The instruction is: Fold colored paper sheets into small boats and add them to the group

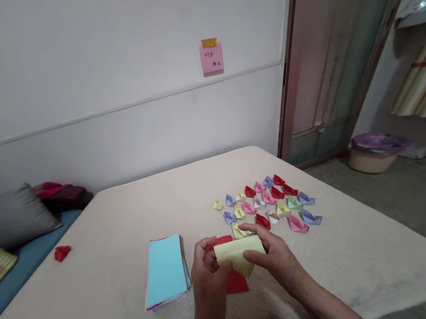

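Between my two hands is a pale yellow sheet of paper [236, 250], partly folded, with its lower part tapering downward. My left hand [209, 273] pinches its left side, thumb in front. Across from it, my right hand [271, 251] grips the right side, the thumb lying on the face of the paper. Underneath lies a red sheet [236, 283], partly covered by the paper and my hands. To the left is a stack of coloured paper [165, 272] with a light blue sheet on top. Beyond my right hand stand several small folded paper boats [268, 197] in rows.
The bed's cream cover [114, 279] bears everything. A crumpled-looking red paper piece [62, 253] lies far left, near a grey cushion [11, 217]. A pink note [212, 58] is taped to the wall. On the floor at right stands a lined bin [373, 158].
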Demonstrator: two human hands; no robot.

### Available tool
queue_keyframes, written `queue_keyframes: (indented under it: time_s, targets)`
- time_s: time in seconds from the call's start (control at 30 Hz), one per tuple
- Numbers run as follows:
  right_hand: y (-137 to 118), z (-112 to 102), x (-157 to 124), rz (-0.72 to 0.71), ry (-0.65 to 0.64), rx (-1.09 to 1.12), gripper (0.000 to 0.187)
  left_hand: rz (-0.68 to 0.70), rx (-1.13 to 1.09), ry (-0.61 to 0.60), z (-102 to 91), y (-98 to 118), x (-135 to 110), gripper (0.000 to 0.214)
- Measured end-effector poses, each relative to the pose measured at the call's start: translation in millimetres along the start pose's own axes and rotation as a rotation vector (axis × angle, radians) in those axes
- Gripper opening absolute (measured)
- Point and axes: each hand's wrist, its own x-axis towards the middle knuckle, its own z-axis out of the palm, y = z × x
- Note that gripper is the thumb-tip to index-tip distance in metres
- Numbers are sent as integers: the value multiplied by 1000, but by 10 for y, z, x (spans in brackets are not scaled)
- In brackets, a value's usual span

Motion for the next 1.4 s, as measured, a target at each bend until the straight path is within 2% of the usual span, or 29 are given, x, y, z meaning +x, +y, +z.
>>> queue_keyframes:
  time_s: [0.2, 0.43, 0.7, 0.9, 1.23, 1.4]
  targets:
    - [67, -11, 13, -21, 25, -91, 53, 0, -18, -43, 12, 13, -13, 45]
    - [81, 25, -8, -20, 58, -116, 58, -34, -78, 32, 16, -132, 20, 50]
    - [88, 62, -7, 1, 85, -131, 60, 48, 3, 135, 6, -248, 61, 54]
    - [43, 76, -9, 4, 137, -167, 59, 32, -38, 99, 36, -193, 23, 51]
    - [-10, 38, -1, -17, 193, -194, 56, 74, -98, 284, -29, -227, 81, 51]
    - [8, 40, 14, 5, 188, -167, 55, 66, -110, 271, -20, -203, 51, 45]
